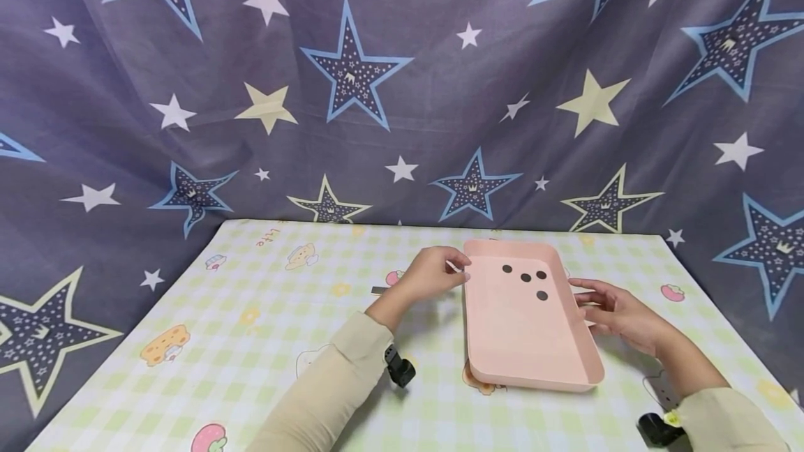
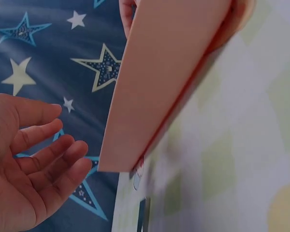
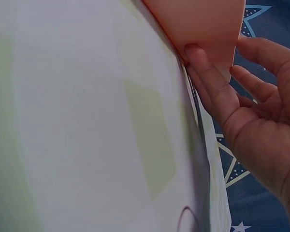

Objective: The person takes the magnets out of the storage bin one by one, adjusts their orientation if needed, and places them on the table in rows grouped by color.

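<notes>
A shallow pink tray [image 1: 524, 340] lies on the table, its long sides running away from me. Several small black discs [image 1: 525, 277] are on its floor, towards the far end. My left hand [image 1: 436, 272] is beside the tray's far left side, fingers loosely bent and holding nothing. In the left wrist view, a gap separates that left hand [image 2: 38, 164] from the pink wall [image 2: 159, 77]. At the right side, my right hand [image 1: 622, 312] touches the outer wall with extended fingers. The right wrist view shows a fingertip of the right hand [image 3: 251, 111] against the tray wall [image 3: 208, 29].
A checked cloth with cartoon prints covers the table [image 1: 251, 382]. Left of the tray lies a small dark flat object [image 1: 378, 290], partly hidden by the left wrist. Behind the table hangs a dark curtain [image 1: 440, 103] with stars. Each wrist carries a black camera [image 1: 399, 366].
</notes>
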`<state>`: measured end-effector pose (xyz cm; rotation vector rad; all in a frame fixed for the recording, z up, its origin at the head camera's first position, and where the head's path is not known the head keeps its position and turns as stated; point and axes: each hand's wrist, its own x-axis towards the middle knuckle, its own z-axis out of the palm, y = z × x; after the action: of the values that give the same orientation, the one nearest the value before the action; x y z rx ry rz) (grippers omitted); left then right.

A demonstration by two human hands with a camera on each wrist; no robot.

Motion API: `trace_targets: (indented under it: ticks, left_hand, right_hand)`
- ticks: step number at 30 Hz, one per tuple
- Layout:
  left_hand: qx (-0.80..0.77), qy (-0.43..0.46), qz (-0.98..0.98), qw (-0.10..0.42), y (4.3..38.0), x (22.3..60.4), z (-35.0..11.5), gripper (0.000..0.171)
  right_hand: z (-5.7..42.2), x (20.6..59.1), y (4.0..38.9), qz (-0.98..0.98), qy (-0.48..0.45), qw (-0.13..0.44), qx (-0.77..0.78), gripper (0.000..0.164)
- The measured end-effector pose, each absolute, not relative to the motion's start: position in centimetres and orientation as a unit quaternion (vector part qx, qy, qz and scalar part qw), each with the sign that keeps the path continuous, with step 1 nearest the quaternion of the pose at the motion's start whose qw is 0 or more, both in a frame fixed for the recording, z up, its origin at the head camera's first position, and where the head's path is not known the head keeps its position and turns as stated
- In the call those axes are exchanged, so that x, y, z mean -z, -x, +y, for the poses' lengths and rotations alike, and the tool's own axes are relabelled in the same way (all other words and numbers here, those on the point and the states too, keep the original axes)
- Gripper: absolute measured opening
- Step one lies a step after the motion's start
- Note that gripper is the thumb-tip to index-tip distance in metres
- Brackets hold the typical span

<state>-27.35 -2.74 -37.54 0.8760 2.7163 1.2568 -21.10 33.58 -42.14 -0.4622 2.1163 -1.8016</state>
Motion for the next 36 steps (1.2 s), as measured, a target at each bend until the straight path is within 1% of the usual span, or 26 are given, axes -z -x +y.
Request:
trace_targets:
  ticks: [11, 21, 28, 36]
  left_hand:
    - [-0.394, -0.288, 0.873, 0.020, 27.8, 36.9, -0.3, 0.017]
    - [-0.406, -0.278, 0.869, 0.040, 28.8, 36.6, 1.4, 0.024]
    - [-0.403, -0.286, 0.868, 0.043, 29.9, 36.3, 2.3, 0.029]
    - [-0.398, -0.276, 0.874, 0.043, 30.6, 36.3, 3.5, 0.025]
  right_hand:
    - [33.6, 42.1, 21.1, 0.745, 0.151, 0.161, 0.629, 0.053]
    - [33.5, 42.1, 21.0, 0.744, 0.157, 0.161, 0.629, 0.052]
    - [33.5, 42.0, 21.1, 0.752, 0.147, 0.161, 0.622, 0.058]
    - [33.5, 42.0, 21.1, 0.751, 0.147, 0.162, 0.623, 0.058]
